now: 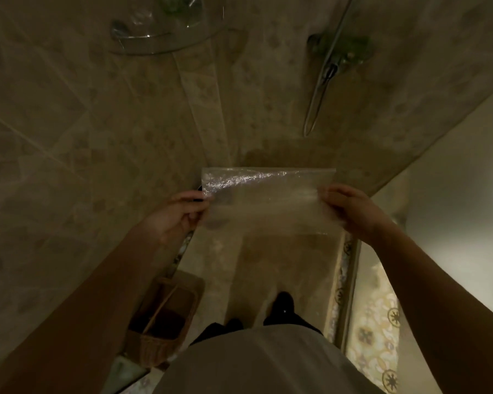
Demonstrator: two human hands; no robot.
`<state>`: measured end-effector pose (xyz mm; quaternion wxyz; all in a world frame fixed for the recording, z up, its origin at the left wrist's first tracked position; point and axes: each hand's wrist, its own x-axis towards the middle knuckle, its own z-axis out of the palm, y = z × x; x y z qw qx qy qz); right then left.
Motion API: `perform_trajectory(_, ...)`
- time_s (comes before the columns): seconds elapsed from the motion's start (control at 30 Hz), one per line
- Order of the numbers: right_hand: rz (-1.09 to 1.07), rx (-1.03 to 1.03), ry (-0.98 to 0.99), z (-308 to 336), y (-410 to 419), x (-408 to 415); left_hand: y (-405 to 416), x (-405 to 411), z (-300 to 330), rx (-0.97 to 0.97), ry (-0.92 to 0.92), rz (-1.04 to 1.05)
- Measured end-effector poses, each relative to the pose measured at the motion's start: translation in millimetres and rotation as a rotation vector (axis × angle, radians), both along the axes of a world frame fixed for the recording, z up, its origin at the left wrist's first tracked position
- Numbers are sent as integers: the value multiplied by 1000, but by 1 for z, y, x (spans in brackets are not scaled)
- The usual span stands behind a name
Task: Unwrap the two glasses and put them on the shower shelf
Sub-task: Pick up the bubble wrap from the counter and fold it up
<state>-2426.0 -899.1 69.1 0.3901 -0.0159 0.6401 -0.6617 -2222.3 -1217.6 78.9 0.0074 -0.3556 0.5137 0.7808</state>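
Both hands pinch clear bubble wrap [268,200]; glasses on shelf [160,38] blurred.

Cut off and blurred
At twelve o'clock, the shower shelf [154,38] runs past the frame's edge, its contents an unreadable blur.

Seen from above in a dim tiled shower stall, a person wears a plain light-grey top [264,362] that fills the lower centre of the view, its hem rounded over the waist. Dark trousers [217,331] show just beyond the top's far edge, ending in dark footwear [283,301] farther out from the top. Both forearms are bare, with no sleeves, watch or bands visible on either side of the top, up to the left hand [180,214] and right hand [350,211].
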Motion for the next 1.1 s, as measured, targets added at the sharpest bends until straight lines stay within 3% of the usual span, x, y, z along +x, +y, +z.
perform_trajectory(0.27,94,-12,-15,13,5,-58,13,-36,8,1,60,40)
perform_trajectory(0.47,66,8,111,17,-10,-70,5,-53,17,-276,23,-22)
perform_trajectory(0.57,9,-26,114,16,-21,-67,3,-59,17,-189,36,77)
perform_trajectory(0.7,-70,-9,189,12,-38,-63,5,-56,4,125,-11,76)
perform_trajectory(0.93,-44,115,262,15,-47,-61,-9,-54,3,6,-83,68)
perform_trajectory(1.1,43,157,201,11,-60,-60,-17,-60,8,-49,-85,99)
